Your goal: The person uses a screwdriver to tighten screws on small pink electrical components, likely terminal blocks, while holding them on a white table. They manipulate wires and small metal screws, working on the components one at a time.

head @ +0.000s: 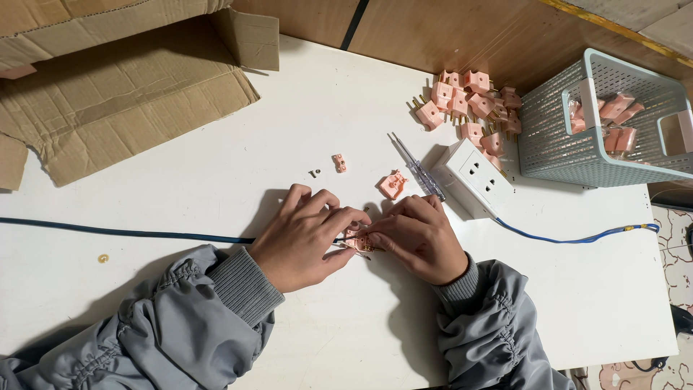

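My left hand and my right hand meet at the middle of the white table, fingertips pinched together on a small pink plug part with brass pins. A blue cable runs from the left edge into my left hand's grip. Just beyond my right hand lie an open pink plug half and a clear-handled screwdriver. A small pink piece and a tiny screw lie farther up.
A white socket block with a blue lead sits right of the screwdriver. A pile of pink plugs lies behind it. A grey-green mesh basket holds more. Flattened cardboard covers the far left. A brass bit lies near left.
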